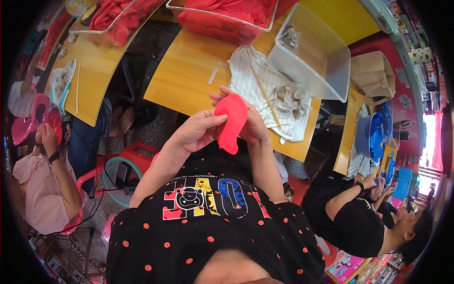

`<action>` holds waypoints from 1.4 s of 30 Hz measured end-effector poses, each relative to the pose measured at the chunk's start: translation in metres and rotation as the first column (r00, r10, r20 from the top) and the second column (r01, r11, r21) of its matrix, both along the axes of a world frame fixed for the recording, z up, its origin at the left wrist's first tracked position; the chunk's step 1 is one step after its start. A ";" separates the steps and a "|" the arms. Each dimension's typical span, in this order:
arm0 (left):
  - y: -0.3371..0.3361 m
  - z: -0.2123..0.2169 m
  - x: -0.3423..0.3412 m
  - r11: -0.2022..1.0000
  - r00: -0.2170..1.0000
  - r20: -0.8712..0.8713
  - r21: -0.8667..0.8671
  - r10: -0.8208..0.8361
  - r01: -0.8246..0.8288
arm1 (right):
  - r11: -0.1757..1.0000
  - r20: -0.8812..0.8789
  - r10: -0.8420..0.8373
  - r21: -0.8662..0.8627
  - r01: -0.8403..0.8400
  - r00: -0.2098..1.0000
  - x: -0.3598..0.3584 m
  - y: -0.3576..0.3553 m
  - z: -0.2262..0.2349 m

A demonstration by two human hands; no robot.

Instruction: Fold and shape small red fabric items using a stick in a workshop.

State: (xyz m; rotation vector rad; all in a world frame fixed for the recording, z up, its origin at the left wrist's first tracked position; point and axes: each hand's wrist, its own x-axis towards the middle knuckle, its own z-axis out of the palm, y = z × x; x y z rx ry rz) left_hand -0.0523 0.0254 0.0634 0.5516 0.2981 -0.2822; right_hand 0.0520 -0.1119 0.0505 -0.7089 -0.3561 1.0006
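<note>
A soft, flat red piece (pixel 231 120) with a curved outline hangs between my hands in front of my chest. Whether it is rubber or cloth, I cannot tell. My left hand (pixel 198 130) pinches its left edge, thumb on top. On the other side my right hand (pixel 255 124) holds it from behind and along its right edge; the piece covers part of those fingers. Just beyond my hands is the front edge of a yellow wooden table (pixel 184 75). A white cloth (pixel 243 66) lies there, with a thin wooden stick (pixel 266 97) and a crumpled greyish bundle (pixel 291 100) on it.
Ahead stands a bin heaped with red pieces (pixel 227 21), with a translucent plastic bin (pixel 309 61) to its right. Another red-filled bin (pixel 111 23) is at far left. People work at left (pixel 45 189) and right (pixel 359 222). A green-rimmed basket (pixel 113 177) sits by my left.
</note>
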 end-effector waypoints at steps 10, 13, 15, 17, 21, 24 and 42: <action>-0.005 -0.004 0.000 0.859 0.988 0.109 0.488 0.113 -0.153 | 0.915 0.069 -0.177 -0.357 0.190 0.982 -0.007 -0.020 -0.005; -0.006 -0.010 0.000 0.852 0.993 0.075 0.510 0.093 -0.118 | 0.840 0.286 -0.281 -0.389 0.379 0.916 -0.015 -0.017 -0.004; -0.002 -0.015 -0.002 0.871 0.993 0.036 0.478 0.112 -0.116 | 0.826 0.310 -0.306 -0.384 0.413 0.900 -0.013 -0.017 -0.004; 0.001 -0.019 -0.003 0.887 0.991 -0.002 0.447 0.132 -0.117 | 0.812 0.334 -0.329 -0.378 0.445 0.883 -0.012 -0.018 -0.003; 0.003 -0.023 -0.004 0.892 0.981 -0.049 0.428 0.187 -0.149 | 0.819 0.346 -0.266 -0.412 0.400 0.900 -0.013 -0.018 -0.002; 0.002 -0.021 -0.002 0.881 0.976 -0.033 0.438 0.214 -0.179 | 0.672 0.640 -0.265 -0.414 0.614 0.721 -0.019 -0.010 0.008; 0.001 -0.032 0.004 0.701 0.967 0.092 0.672 0.240 -0.238 | 0.689 0.718 -0.151 -0.417 0.593 0.680 -0.023 -0.007 -0.011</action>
